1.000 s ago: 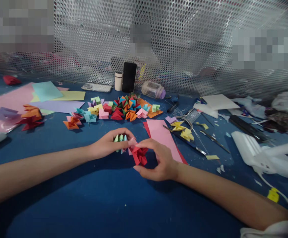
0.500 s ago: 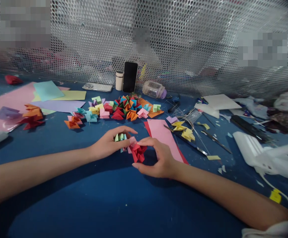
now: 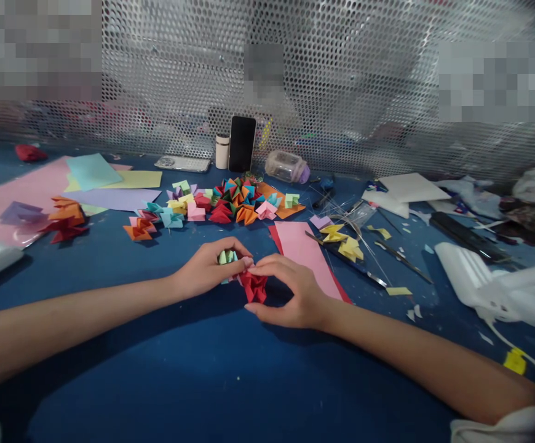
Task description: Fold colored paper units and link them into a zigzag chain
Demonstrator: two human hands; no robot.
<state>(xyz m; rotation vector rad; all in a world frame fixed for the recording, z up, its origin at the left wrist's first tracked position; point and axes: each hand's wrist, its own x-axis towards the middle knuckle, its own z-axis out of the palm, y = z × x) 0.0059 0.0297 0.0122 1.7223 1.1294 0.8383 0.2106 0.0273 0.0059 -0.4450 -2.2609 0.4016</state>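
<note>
My left hand [image 3: 207, 267] is curled round a small folded paper piece in green and light blue [image 3: 227, 257], just above the blue table. My right hand [image 3: 290, 294] grips a red folded paper piece [image 3: 253, 287] with thumb below and fingers on top. The two pieces are pressed together where my fingertips meet, with a bit of pink paper between them. A pink paper strip [image 3: 307, 252] lies on a red sheet just right of my hands.
Several folded paper units [image 3: 230, 203] in mixed colours lie behind my hands, with more orange and red ones [image 3: 64, 218] at the left. Coloured sheets [image 3: 110, 181], an upright phone [image 3: 242, 143], a clear jar [image 3: 286, 166], scissors [image 3: 345, 261], yellow folded pieces [image 3: 344, 241] and a white device [image 3: 489, 283] surround them.
My hands have drawn closer, pushing the red piece against the green and blue one. The red piece now shows less beneath my right fingers.
</note>
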